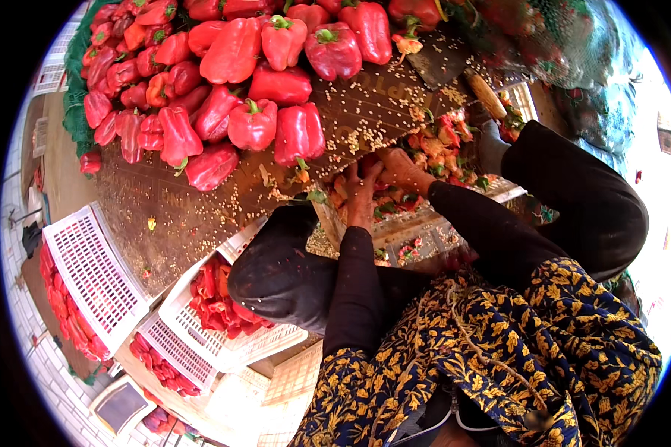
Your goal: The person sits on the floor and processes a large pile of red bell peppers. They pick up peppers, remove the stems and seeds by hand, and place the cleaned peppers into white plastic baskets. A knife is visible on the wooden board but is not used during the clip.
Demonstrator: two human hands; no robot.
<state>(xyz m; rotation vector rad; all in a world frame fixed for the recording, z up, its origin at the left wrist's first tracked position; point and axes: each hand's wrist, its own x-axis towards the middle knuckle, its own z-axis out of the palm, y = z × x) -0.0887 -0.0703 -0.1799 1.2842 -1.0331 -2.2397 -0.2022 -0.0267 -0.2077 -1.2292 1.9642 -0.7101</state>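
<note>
My left hand [361, 193] and my right hand [405, 170] are close together at the table's near edge. Between them is a dark red bell pepper [371, 161], mostly covered by the fingers. Both hands appear to grip it. Below them a crate [329, 220] holds pepper cores and stem ends [433, 148] with green bits. On the brown table [201, 212], a heap of whole red bell peppers [232, 50] lies beyond my hands, to the left. A broad-bladed cleaver [439, 64] with a wooden handle [485, 94] rests at the table's right edge.
Pale seeds [363, 137] are scattered over the table. At lower left, white plastic crates [98, 274] contain cut red pepper pieces [212, 290]. Stuffed green mesh sacks [570, 44] stand at the upper right. My knees [279, 274] flank the crate of cores.
</note>
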